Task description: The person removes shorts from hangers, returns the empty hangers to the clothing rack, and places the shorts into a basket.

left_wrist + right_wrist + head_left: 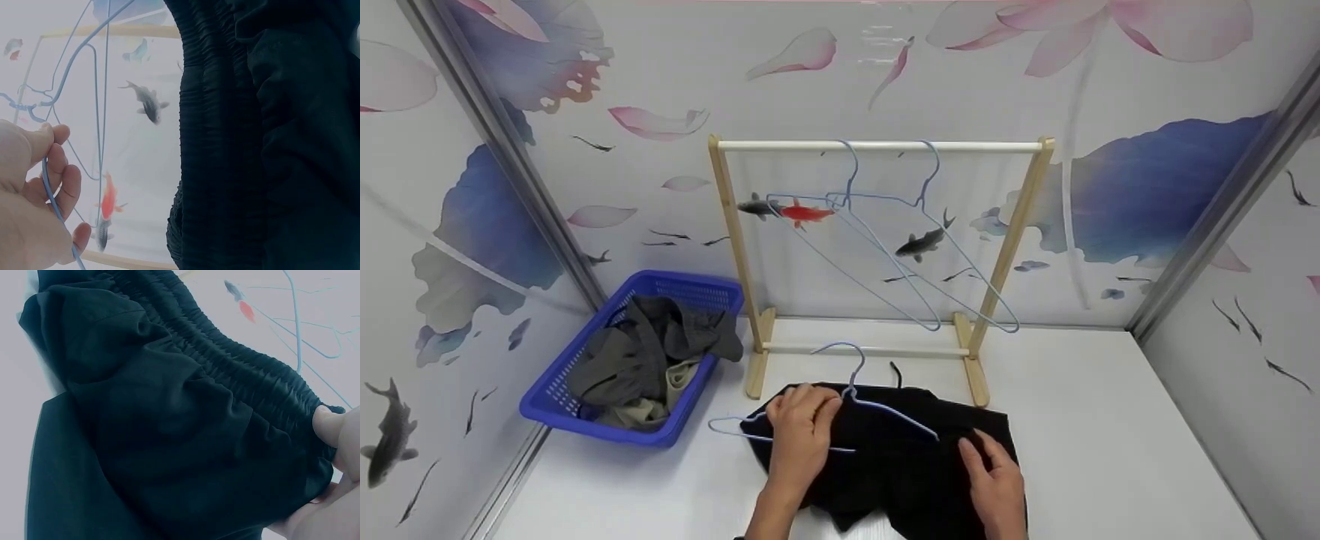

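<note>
Black elastic-waist shorts [915, 480] lie spread on the white table, waistband toward the rack. My left hand [802, 427] pinches a blue wire hanger [896, 413] just beside its hook, over the shorts. The hanger's left end sticks out past the cloth, while its right end disappears at the waistband. In the left wrist view the thumb and fingers are curled on the wire [50, 197], beside the gathered waistband [214, 140]. My right hand [996, 480] grips the right side of the waistband [253, 377], thumb on top and fingers hidden beneath the fabric.
Behind the shorts stands a wooden rack [1024, 217] with a white rail [780, 146]. Two blue wire hangers [931, 176] hang from that rail. To the left is a blue plastic basket [547, 397] of grey and beige clothes [622, 360]. Printed wall panels [1110, 97] enclose the table.
</note>
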The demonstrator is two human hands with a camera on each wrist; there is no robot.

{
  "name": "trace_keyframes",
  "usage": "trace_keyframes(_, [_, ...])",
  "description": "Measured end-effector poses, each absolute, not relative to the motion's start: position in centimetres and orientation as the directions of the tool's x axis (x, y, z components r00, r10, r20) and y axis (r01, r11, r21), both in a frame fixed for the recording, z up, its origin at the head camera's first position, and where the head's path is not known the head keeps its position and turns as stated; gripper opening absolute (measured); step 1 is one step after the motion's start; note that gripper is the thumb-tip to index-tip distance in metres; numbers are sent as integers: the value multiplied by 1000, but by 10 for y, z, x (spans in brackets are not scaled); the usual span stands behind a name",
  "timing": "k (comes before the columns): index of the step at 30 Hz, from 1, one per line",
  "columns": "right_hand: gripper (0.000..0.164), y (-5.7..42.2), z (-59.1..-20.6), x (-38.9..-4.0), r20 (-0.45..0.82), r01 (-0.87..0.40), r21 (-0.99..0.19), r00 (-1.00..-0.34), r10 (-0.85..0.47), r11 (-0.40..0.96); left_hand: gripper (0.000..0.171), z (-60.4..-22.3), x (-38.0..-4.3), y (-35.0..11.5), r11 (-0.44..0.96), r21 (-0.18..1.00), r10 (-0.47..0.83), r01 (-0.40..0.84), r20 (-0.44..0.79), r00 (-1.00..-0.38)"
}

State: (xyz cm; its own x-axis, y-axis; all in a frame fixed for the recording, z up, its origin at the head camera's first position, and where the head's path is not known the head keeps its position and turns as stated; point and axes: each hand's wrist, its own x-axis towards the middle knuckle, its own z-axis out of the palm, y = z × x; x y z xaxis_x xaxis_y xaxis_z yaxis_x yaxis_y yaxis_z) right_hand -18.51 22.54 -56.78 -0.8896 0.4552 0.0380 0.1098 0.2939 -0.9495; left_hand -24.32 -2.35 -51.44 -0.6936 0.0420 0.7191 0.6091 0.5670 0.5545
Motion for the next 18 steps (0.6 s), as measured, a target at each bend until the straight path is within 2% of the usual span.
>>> trace_keyframes(8, [47,228,-567,-186,-4,144,-951,-891,454,275,6,-514,-243,-25,553,573,32,604,710,-703])
trace_keyframes(18, [33,227,-568,-186,68,96,-945,-876,477,313,7,-511,-244,-27,562,598,23,571,679,-733])
